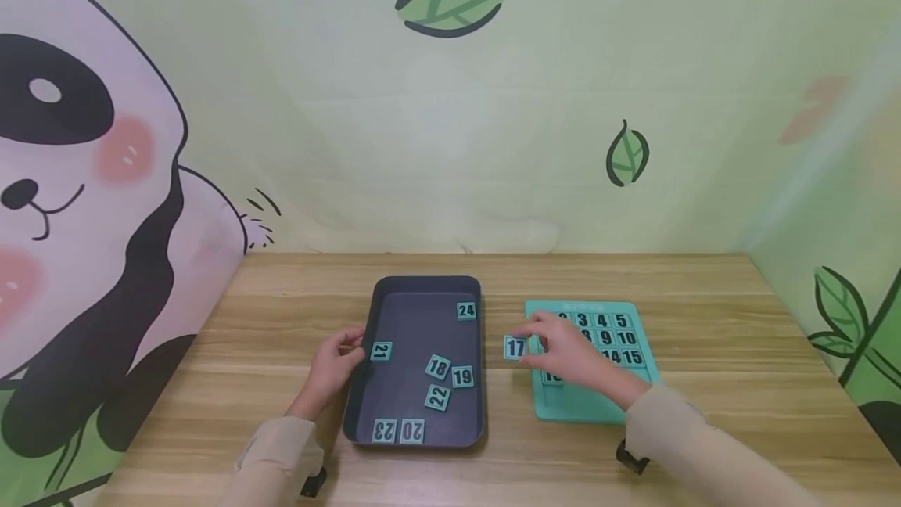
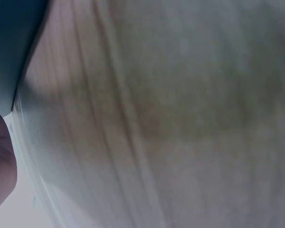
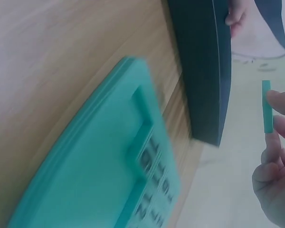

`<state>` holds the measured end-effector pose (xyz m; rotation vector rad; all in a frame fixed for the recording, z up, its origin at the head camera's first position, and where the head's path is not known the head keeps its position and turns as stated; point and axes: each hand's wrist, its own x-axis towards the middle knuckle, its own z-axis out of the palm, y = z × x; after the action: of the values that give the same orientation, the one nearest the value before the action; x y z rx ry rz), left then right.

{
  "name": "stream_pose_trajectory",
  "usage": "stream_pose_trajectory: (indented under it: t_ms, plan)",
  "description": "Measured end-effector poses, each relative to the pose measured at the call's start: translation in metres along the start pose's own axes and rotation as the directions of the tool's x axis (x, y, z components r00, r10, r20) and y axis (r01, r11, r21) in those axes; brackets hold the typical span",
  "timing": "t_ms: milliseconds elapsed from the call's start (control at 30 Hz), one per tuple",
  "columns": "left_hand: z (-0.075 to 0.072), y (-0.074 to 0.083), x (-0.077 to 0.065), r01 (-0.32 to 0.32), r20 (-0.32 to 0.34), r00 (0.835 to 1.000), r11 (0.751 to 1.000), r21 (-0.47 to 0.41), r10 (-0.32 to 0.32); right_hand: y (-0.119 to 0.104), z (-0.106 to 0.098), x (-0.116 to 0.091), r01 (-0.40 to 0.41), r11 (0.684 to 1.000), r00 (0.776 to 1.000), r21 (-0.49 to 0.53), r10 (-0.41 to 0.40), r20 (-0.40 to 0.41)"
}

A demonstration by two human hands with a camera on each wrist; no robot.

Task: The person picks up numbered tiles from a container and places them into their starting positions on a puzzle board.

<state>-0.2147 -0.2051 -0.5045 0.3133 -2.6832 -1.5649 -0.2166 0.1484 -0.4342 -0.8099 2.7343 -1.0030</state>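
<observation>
My right hand (image 1: 566, 350) pinches a square number tile (image 1: 515, 347) marked 17 between thumb and fingers, raised beside the left edge of a teal number board (image 1: 591, 405). Edge-on, the same tile (image 3: 267, 107) shows as a thin teal strip in the right wrist view. Rows of numbered tiles fill the board's upper part, with a 16 tile (image 1: 552, 376) starting the fourth row; my hand hides some of them. At the left wall of a dark tray (image 1: 408, 319), my left hand (image 1: 338, 362) grips the rim with thumb and fingers.
Several loose tiles lie in the tray: a 24 (image 1: 466, 311) at the far right corner, a 21 (image 1: 381, 351) by the left wall, others in the middle and near end. The wooden table (image 1: 507, 460) meets a printed wall (image 1: 436, 202) behind.
</observation>
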Motion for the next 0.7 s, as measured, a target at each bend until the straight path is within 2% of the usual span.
stream_pose_trajectory:
  t_ms: [433, 700]
  plan:
    - [-0.001, -0.001, 0.0, 0.005, 0.004, 1.0, 1.0, -0.001, -0.005, 0.044, -0.013, -0.026, -0.11, 0.994, 0.994, -0.011, 0.11, -0.01]
    - [-0.001, -0.001, 0.0, 0.011, 0.009, 1.0, 1.0, 0.0, -0.011, 0.068, -0.01, -0.039, -0.114, 0.992, 0.993, -0.052, 0.113, -0.018]
